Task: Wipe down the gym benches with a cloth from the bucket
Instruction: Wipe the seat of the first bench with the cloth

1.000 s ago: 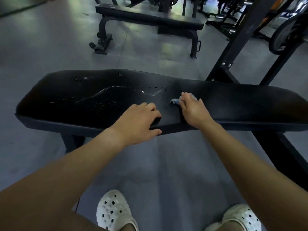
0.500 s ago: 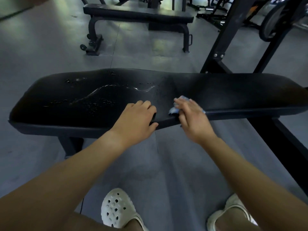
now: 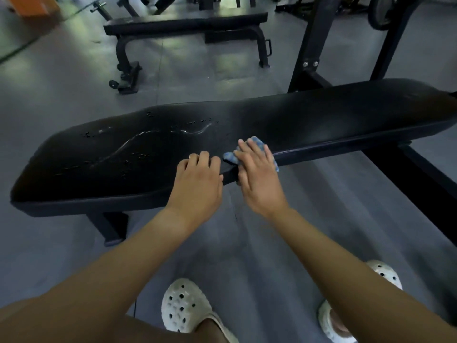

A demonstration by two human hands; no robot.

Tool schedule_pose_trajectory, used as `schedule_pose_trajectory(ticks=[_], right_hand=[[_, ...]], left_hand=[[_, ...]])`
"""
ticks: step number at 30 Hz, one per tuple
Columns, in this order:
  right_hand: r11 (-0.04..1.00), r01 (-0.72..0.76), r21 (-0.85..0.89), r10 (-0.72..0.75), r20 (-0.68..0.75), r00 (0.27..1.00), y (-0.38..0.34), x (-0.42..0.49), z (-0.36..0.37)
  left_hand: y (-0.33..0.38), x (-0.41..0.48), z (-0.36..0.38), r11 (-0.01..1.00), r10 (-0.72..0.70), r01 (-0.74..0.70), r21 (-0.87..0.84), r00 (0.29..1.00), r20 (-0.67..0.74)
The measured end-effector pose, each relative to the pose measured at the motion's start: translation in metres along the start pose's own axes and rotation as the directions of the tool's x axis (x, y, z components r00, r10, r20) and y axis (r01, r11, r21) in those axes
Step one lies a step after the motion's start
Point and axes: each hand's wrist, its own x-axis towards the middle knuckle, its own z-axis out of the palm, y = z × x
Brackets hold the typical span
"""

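A: Grey floor (image 3: pixel 61 100) all round, and the big black bench (image 3: pixel 321 115) ran slantwise across the shot, its right end cut off by the frame.

B: Behind it, a black rack (image 3: pixel 309 40) stood with its top out of frame, and a second bench (image 3: pixel 185 21) sat well back. The gear beyond was too dark to sort out.

A: Hands! The left hand (image 3: pixel 197 184) gripped the near edge of the bench, fingers bent on top, thumb against the front face.

B: Just beside it, the right hand (image 3: pixel 259 179) lay flat, fingers nearly straight and close together, pressing the cloth (image 3: pixel 257 142) onto that same near edge.

A: Mostly hidden, that cloth. Only blue corners poked out past the fingertips and at either side.

B: White clogs (image 3: pixel 183 305) below, the right one half behind the forearm.

A: Streaks and beads of water (image 3: pixel 138 142) glinted on the pad left of the hands. The right half looked dull, hard to read.
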Motion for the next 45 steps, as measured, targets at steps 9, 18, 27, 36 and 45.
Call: schedule_pose_trajectory(ticks=[9, 18, 27, 36, 45], right_hand=[[0.936, -0.352, 0.006, 0.343, -0.247, 0.906, 0.075, 0.002, -0.040], [0.992, -0.128, -0.006, 0.127, -0.090, 0.988, 0.001, -0.015, 0.006], [0.983, -0.043, -0.181, 0.038, -0.029, 0.999, 0.056, -0.013, -0.023], [0.987, -0.064, -0.149, 0.044, -0.132, 0.990, -0.003, -0.020, 0.020], [0.975, 0.041, -0.218, -0.049, -0.033, 0.998, 0.036, -0.009, -0.009]], left_hand=[[0.005, -0.004, -0.001, 0.999, -0.040, 0.041, -0.023, 0.998, 0.045], [0.007, -0.003, -0.001, 0.997, -0.043, 0.045, -0.061, 0.998, 0.035], [-0.002, -0.012, -0.003, 0.994, -0.050, 0.059, -0.095, 0.994, 0.097], [-0.001, -0.012, -0.003, 0.994, -0.047, 0.056, -0.096, 0.995, 0.092], [-0.017, -0.019, -0.007, 0.989, -0.060, 0.065, -0.129, 0.997, 0.042]])
